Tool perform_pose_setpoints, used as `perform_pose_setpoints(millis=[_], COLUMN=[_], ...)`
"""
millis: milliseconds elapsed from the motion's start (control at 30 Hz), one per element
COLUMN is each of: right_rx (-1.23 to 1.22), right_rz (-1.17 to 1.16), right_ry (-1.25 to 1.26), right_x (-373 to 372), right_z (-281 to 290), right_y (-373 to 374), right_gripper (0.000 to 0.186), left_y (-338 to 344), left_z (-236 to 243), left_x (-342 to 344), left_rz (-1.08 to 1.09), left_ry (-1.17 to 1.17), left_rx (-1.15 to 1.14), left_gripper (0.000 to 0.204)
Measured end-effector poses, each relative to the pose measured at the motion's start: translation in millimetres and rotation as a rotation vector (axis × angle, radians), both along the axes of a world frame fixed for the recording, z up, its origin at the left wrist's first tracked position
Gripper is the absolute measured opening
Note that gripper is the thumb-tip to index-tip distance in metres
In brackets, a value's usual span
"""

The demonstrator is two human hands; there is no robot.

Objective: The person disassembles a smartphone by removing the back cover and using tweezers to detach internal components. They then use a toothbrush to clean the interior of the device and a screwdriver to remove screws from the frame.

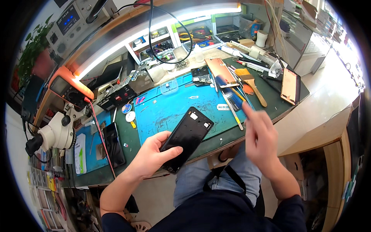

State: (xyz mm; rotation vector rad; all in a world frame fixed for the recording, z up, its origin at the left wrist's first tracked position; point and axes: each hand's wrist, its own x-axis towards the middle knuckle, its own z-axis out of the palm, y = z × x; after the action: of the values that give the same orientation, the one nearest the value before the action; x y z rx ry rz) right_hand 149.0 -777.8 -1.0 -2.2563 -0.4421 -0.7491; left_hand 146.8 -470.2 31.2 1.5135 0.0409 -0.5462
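Note:
My left hand [152,154] grips a black phone housing [184,135] by its lower left side, the thumb lying across its face. The housing is tilted above the mat's front edge and has pale cut-outs at its upper end. My right hand [262,139] is raised to the right of the housing, smeared by motion, its fingers closed. From its fingertips a blurred dark-blue slender tool [222,81] seems to reach up and left; its exact kind is unclear. Below it on the blue mat [162,116] are a razor blade [223,107] and a thin pointed tool [237,120].
A wide wooden brush [253,87] and an orange-copper phone panel [222,72] lie at the back right. Another copper-coloured phone part [290,87] rests near the right edge. On the left stand an orange multimeter [63,86], a white microscope [52,131] and a dark phone [114,145].

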Motion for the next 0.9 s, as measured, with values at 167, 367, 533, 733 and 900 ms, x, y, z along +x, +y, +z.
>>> perform_pose_setpoints(millis=[167,367,533,733,900], right_rx=[-0.128,-0.045,-0.049,-0.062,-0.096], right_rz=[-0.038,0.297,0.415,0.446,0.518], right_ry=[-0.025,-0.022,0.102,0.123,0.12], right_x=[9,-1,6,15,16], right_z=[-2,1,-13,-17,-18], right_y=[2,17,33,39,48], right_gripper=[0.055,0.059,0.058,0.058,0.061], left_y=[-3,-7,-12,-5,-1], left_z=[-7,-15,-19,-36,-43], left_x=[-1,7,17,34,40], left_rz=[0.044,0.088,0.045,-0.002,0.064], left_ry=[-0.023,0.113,0.1,-0.022,0.129], left_rx=[-0.061,-0.356,-0.516,-0.617,-0.819], left_gripper=[0.039,0.058,0.064,0.084,0.079])
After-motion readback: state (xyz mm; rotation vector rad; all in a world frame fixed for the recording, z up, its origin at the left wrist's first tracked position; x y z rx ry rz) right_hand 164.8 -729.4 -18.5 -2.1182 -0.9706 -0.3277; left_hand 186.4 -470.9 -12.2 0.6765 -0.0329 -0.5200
